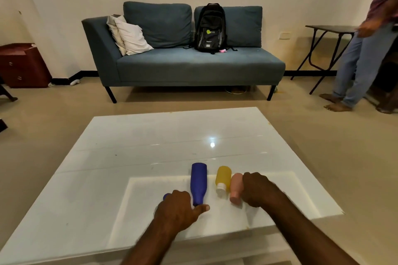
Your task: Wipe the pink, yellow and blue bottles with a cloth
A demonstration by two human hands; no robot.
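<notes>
Three bottles lie side by side on the white table (150,135), necks toward me. The blue bottle (198,180) is on the left, the yellow bottle (224,175) with a white cap is in the middle, and the pink bottle (235,187) is on the right. My left hand (176,211) rests beside the blue bottle's neck with its fingers curled over a small blue round piece (166,196), seemingly the cap; its thumb touches the neck's end. My right hand (256,191) is curled against the pink bottle's right side, gripping it. No cloth is in view.
A shallow recessed panel (290,196) in the table's near part holds the bottles. Beyond the table stands a blue sofa (193,66) with pillows and a black backpack (211,28). A person (366,49) stands at the far right by a dark folding table (327,28).
</notes>
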